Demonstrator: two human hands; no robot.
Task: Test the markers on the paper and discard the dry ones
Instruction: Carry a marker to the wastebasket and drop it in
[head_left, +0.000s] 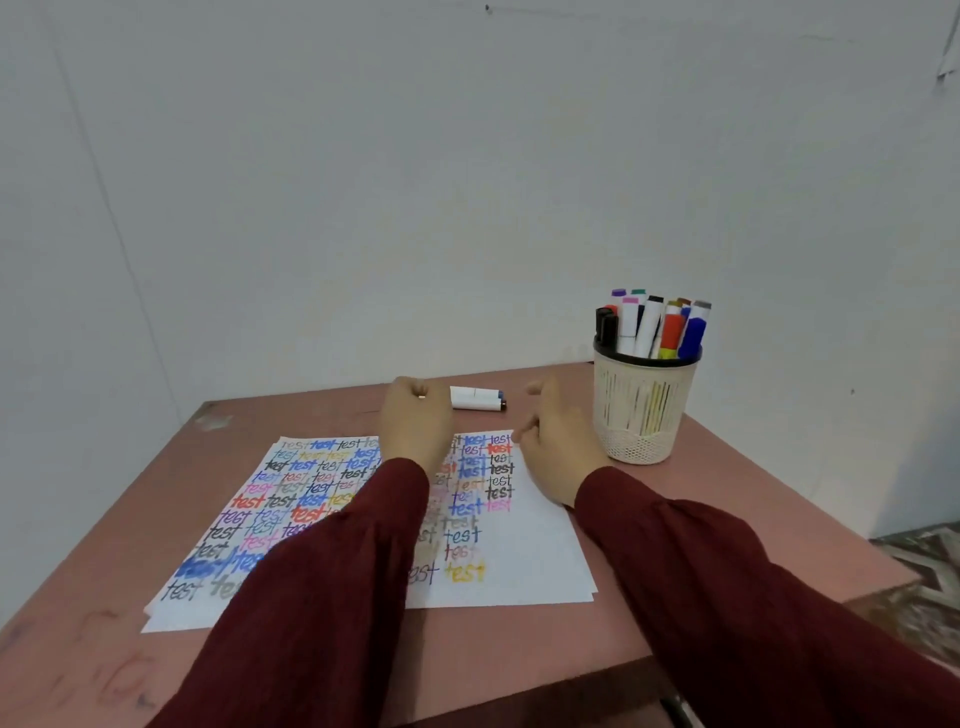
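At inspection we found both hands raised over the far edge of the paper (530, 551). The sheet lay flat on the table (311, 665), most of it covered in rows of the word "test". The left hand (415, 421) showed us its back, with the fingers curled under and out of sight, so we could not tell whether it gripped anything. The right hand (558, 447) hung slack, fingers loosely bent, with nothing in it. Two markers (477, 399) lay side by side just beyond the paper, near the left hand's knuckles. The other markers (652, 327) stood in a mesh cup (644, 415) right of the paper, near the right hand.

Hazards, in our judgement:

- **Mix-up:** no bin or reject pile was in view (one may sit outside the frame). The two loose markers could be mistaken for untested stock, and dry ones could go back into the cup.
- **Rolling:** their round barrels could roll off the far edge if nudged.
- **Smearing:** both sleeves (322, 597) crossed the inked rows, and fresh ink could smear.
- **Tipping:** a careless sweep of the right forearm could tip the cup.
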